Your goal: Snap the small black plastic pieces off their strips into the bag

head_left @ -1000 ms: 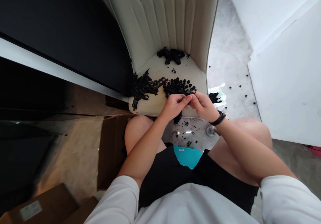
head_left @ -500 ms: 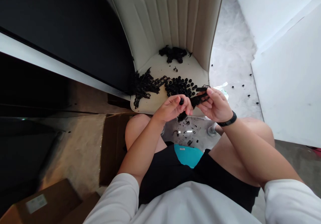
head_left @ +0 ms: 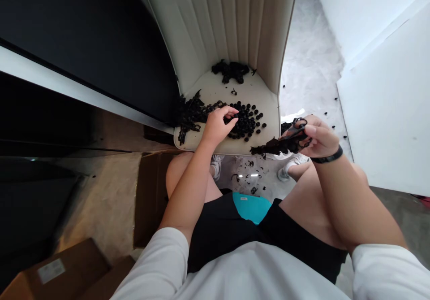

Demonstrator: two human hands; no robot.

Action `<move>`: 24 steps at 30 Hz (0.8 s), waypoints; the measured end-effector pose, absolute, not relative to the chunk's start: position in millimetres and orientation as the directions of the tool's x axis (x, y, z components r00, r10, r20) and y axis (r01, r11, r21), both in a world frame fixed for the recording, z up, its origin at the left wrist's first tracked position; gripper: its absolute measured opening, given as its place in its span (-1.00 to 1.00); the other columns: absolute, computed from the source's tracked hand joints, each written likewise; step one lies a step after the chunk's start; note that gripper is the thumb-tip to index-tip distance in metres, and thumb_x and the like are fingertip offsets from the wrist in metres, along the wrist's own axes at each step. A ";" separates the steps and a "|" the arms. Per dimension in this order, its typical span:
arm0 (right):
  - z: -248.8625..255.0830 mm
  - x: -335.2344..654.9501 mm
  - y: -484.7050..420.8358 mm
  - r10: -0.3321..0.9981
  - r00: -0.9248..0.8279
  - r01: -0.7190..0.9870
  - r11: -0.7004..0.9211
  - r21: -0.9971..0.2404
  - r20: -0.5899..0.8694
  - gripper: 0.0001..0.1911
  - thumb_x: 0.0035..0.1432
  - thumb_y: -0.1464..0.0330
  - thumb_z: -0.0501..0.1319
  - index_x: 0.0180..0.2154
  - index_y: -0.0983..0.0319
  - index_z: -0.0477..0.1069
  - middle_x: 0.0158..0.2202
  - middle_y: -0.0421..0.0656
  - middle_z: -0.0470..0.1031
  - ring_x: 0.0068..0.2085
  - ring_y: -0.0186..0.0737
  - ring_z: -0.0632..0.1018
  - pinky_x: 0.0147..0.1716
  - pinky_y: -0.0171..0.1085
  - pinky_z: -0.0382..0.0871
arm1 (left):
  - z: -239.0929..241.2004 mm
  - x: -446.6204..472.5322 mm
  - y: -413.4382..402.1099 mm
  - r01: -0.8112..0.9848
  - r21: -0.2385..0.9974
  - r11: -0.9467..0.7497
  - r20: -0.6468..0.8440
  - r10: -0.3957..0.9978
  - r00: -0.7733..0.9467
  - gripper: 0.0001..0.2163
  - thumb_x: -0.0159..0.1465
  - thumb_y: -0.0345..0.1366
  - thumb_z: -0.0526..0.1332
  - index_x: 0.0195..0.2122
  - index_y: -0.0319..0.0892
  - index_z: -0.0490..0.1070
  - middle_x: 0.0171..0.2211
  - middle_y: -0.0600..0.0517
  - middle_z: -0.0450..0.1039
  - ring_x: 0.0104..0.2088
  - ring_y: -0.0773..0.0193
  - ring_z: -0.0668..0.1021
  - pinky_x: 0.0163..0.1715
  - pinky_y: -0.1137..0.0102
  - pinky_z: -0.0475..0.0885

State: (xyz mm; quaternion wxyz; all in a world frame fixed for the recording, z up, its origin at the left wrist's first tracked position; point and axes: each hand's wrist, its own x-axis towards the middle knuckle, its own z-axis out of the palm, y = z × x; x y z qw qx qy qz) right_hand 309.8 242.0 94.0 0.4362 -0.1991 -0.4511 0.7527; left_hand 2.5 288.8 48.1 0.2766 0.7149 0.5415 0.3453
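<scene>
My left hand (head_left: 219, 123) is over the left part of a pile of small round black pieces (head_left: 247, 123) on the chair seat. Its thumb and forefinger are curved and slightly apart, with dark pieces showing in the gap. At the seat's front right corner, my right hand (head_left: 320, 137) grips a ragged black strip of rubber-like material (head_left: 277, 146) with ring-shaped loops near the fingers. The strip's free end hangs to the left, past the seat's front edge.
The pale padded chair (head_left: 265, 94) also bears a tangle of black scraps (head_left: 190, 114) at left and a black clump (head_left: 231, 71) at the back. Black bits (head_left: 253, 190) litter the floor below. A white panel (head_left: 386, 102) stands right, and a cardboard box (head_left: 63, 268) sits lower left.
My left hand has moved up and left from the strip to the pile; the round black piece it held is no longer distinguishable. My right hand has moved right with the black strip.
</scene>
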 end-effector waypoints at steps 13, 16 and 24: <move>101.1 292.6 233.6 0.764 -0.635 -0.450 -0.246 -0.858 0.114 -0.34 0.33 0.10 0.47 -0.63 0.22 0.22 -0.68 -0.34 0.11 -0.68 -0.47 0.17 -0.70 -0.40 0.08 | 21.0 26.8 306.4 0.722 0.612 -0.323 0.312 0.937 0.155 -0.76 0.40 -0.35 0.34 0.06 -0.06 0.71 -0.01 -0.11 0.46 0.11 0.02 0.52 0.30 0.05 0.47; 102.0 294.4 234.1 0.775 -0.624 -0.448 -0.251 -0.858 0.099 -0.30 0.33 0.10 0.47 -0.64 0.21 0.15 -0.67 -0.33 0.11 -0.67 -0.48 0.16 -0.69 -0.40 0.04 | 30.9 27.8 301.4 0.606 0.720 -0.337 0.341 0.933 0.115 -0.75 0.51 -0.27 0.21 0.04 -0.11 0.69 -0.01 -0.14 0.50 0.07 0.06 0.56 0.20 0.12 0.52; 95.3 283.0 241.0 0.836 -0.541 -0.403 -0.164 -0.900 0.090 -0.35 0.34 0.04 0.47 -0.59 0.20 0.24 -0.64 -0.33 0.17 -0.62 -0.41 0.31 -0.59 -0.35 0.24 | 42.8 49.8 260.4 -0.043 0.994 -0.103 0.109 0.819 0.564 -0.35 0.43 0.39 0.15 0.03 -0.11 0.67 -0.03 -0.13 0.70 0.05 0.03 0.68 0.16 0.13 0.55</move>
